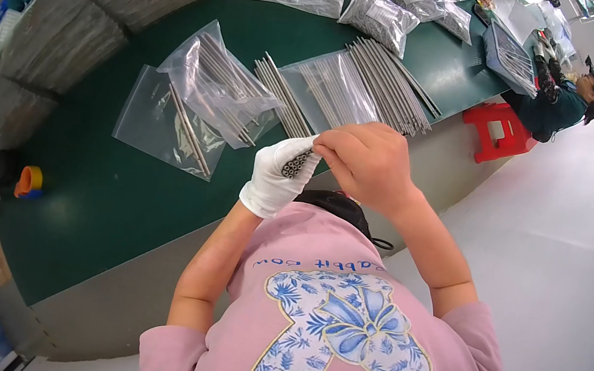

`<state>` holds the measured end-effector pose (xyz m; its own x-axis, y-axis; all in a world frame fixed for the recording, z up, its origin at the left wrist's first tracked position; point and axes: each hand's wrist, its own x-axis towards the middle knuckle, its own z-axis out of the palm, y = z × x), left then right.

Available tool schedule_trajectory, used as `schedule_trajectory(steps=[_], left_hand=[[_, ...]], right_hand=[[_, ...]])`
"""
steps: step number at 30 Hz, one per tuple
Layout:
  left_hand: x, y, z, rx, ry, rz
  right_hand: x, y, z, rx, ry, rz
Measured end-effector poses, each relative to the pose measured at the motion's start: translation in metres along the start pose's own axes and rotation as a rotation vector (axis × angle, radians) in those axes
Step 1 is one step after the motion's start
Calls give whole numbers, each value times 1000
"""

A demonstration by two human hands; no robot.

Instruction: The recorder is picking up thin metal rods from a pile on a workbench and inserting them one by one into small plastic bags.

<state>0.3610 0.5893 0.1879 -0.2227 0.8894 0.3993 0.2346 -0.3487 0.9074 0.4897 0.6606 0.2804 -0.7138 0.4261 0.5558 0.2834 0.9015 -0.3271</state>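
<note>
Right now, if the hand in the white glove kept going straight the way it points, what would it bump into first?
The left hand grips a bundle of thin metal tubes and points up over the green table. First in line looks like the loose row of metal rods, though depth is hard to judge.

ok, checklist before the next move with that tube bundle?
1. Metal tube bundle gripped in gloved left hand: ok.
2. Bare right hand on the bundle's top: ok.
3. Tube ends flush: cannot tell.
4. Tube count in bundle: cannot tell.
5. Clear plastic bags lying on the green table: ok.
6. Loose tubes fanned out beyond the hands: ok.
</note>
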Motion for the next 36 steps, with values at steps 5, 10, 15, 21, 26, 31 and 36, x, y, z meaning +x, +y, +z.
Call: schedule_trajectory(steps=[5, 10, 15, 21, 26, 31, 36], left_hand=[[0, -2, 2, -2, 36, 34], [0, -2, 2, -15, 45, 39], [3, 1, 2, 13, 46, 39], [2, -3, 3, 27, 28, 17], [1, -4, 2, 36, 13, 3], [4, -2, 1, 40, 2, 10], [4, -3, 2, 34, 15, 0]], right_hand=[[-9, 2, 8, 37, -10, 81], [-11, 8, 11, 130, 12, 79], [-2, 3, 1, 169, 45, 87], [-8, 7, 7, 239, 19, 109], [-8, 7, 9, 265, 12, 122], [-6, 6, 6, 171, 0, 54], [-1, 4, 5, 52, -9, 0]])
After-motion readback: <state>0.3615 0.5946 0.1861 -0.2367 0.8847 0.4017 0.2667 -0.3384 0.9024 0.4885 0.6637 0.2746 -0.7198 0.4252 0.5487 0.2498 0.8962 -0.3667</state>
